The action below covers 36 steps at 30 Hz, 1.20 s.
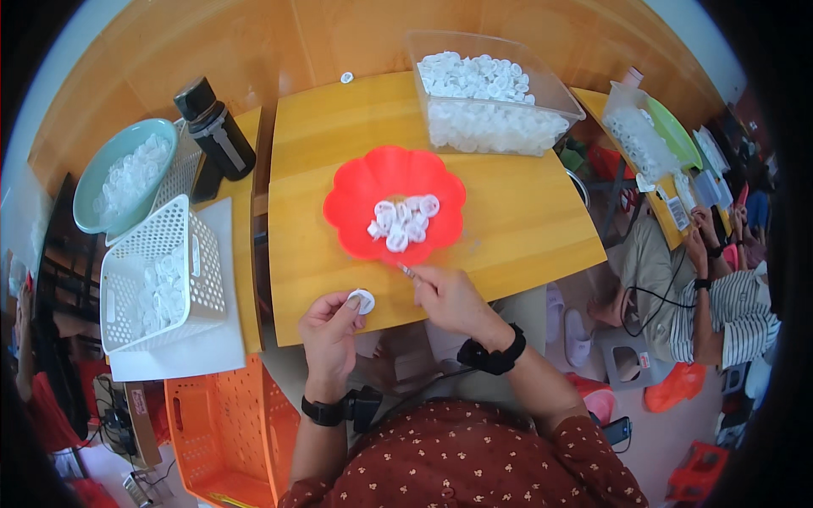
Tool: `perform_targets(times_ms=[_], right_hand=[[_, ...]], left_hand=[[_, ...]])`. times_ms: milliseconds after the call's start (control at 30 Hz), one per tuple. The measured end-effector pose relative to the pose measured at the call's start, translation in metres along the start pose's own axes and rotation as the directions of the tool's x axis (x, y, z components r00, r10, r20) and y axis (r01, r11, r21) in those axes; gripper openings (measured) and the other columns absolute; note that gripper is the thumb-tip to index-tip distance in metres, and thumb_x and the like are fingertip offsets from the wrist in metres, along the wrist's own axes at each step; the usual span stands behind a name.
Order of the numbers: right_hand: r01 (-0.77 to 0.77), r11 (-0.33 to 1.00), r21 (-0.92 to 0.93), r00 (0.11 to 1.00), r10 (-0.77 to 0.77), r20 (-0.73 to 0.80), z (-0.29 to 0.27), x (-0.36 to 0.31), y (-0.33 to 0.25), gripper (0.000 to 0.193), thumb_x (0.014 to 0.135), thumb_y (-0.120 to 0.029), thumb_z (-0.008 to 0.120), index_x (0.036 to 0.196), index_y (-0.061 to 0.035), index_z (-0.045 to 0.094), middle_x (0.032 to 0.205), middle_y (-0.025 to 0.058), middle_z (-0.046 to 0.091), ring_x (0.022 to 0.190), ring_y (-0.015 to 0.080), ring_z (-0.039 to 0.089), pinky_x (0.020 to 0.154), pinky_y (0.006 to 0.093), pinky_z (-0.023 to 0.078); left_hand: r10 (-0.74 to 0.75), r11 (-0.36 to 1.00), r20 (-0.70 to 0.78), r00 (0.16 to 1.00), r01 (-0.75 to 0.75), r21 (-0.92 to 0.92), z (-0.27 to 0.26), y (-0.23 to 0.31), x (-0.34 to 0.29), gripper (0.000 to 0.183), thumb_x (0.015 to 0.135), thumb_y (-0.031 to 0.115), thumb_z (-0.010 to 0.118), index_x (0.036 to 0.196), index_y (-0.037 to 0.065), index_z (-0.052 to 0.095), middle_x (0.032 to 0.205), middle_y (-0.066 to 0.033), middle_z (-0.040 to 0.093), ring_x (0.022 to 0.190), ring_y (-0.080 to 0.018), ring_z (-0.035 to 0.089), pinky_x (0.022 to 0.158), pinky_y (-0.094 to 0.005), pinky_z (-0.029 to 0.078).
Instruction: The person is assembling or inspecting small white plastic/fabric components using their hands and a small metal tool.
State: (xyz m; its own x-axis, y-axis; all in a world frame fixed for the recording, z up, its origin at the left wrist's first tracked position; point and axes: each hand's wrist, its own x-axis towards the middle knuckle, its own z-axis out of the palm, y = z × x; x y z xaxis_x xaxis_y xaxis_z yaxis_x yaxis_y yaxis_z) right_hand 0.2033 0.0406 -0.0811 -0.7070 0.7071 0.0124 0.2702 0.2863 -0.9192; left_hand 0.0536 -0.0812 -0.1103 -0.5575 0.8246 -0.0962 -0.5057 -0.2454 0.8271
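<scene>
Near table edge, left hand (330, 326) pinching small white cap (362, 300); right hand (449, 298) gripping thin tool (406, 271), perhaps tweezers, mostly hidden

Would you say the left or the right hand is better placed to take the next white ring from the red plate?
Probably the right hand: it lies beside the red plate with a thin tool aimed at the white rings, while the left hand already pinches one ring.

I count one red flower-shaped plate (373, 190), one clear plastic tub (542, 85), one white perforated basket (199, 279), one teal bowl (93, 182) and one black bottle (216, 127). About ten small white rings (403, 222) lie piled on my plate. The rings elsewhere are too many to count.
</scene>
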Motion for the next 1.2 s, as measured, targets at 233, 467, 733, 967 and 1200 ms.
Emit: perform_targets(times_ms=[233, 467, 733, 967, 1200], right_hand=[[0.110, 0.994, 0.029, 0.990, -0.107, -0.094, 0.020, -0.017, -0.005, 0.015, 0.084, -0.009, 0.052, 0.089, 0.0044, 0.054, 0.063, 0.0166, 0.051, 0.053, 0.0166, 0.048, 0.051, 0.0298, 0.041], [0.018, 0.985, 0.169, 0.997, -0.004, -0.083, 0.021, -0.021, -0.006, 0.013, 0.084, -0.008, 0.058, 0.091, 0.0034, 0.057, 0.067, 0.0004, 0.051, 0.064, 0.0055, 0.044, 0.056, 0.0233, 0.040], [0.017, 0.998, 0.068, 0.999, -0.014, -0.040, 0.015, -0.020, -0.012, 0.011, 0.082, -0.007, 0.055, 0.085, 0.0037, 0.055, 0.068, 0.0210, 0.056, 0.056, 0.0283, 0.055, 0.054, 0.0352, 0.044], [0.144, 0.989, 0.022, 0.988, -0.142, -0.063, 0.023, -0.026, -0.005, 0.018, 0.082, -0.004, 0.050, 0.098, 0.0031, 0.055, 0.078, 0.0241, 0.058, 0.068, 0.0373, 0.058, 0.061, 0.0381, 0.046], [0.131, 0.989, -0.068, 0.988, -0.125, 0.089, 0.024, -0.037, -0.002, 0.036, 0.081, 0.000, 0.047, 0.117, 0.0027, 0.049, 0.081, 0.0238, 0.059, 0.073, 0.0392, 0.058, 0.064, 0.0425, 0.046]], left_hand=[[-0.071, 0.991, 0.038, 0.997, 0.075, -0.114, 0.011, -0.002, -0.004, 0.013, 0.083, -0.002, 0.057, 0.096, -0.004, 0.058, 0.097, -0.0169, 0.063, 0.080, -0.0187, 0.061, 0.068, -0.0268, 0.050], [-0.071, 0.997, 0.172, 0.983, 0.076, -0.024, 0.020, -0.005, -0.003, 0.022, 0.082, -0.003, 0.060, 0.104, -0.005, 0.058, 0.098, -0.0117, 0.063, 0.084, -0.0149, 0.060, 0.073, -0.0243, 0.050], [-0.153, 0.969, 0.285, 0.946, 0.088, 0.229, -0.001, -0.004, 0.000, 0.027, 0.082, -0.001, 0.061, 0.109, -0.004, 0.059, 0.104, -0.0098, 0.062, 0.084, -0.0100, 0.059, 0.070, -0.0212, 0.048], [-0.025, 0.987, 0.230, 0.973, -0.013, 0.162, 0.003, -0.011, 0.004, 0.031, 0.079, -0.009, 0.060, 0.110, -0.006, 0.056, 0.102, -0.0137, 0.063, 0.087, -0.0159, 0.062, 0.074, -0.0245, 0.051], [-0.002, 0.987, 0.258, 0.966, -0.041, 0.157, 0.001, -0.011, 0.005, 0.031, 0.081, -0.008, 0.058, 0.112, -0.006, 0.055, 0.098, -0.0097, 0.062, 0.085, -0.0126, 0.061, 0.074, -0.0234, 0.050]])
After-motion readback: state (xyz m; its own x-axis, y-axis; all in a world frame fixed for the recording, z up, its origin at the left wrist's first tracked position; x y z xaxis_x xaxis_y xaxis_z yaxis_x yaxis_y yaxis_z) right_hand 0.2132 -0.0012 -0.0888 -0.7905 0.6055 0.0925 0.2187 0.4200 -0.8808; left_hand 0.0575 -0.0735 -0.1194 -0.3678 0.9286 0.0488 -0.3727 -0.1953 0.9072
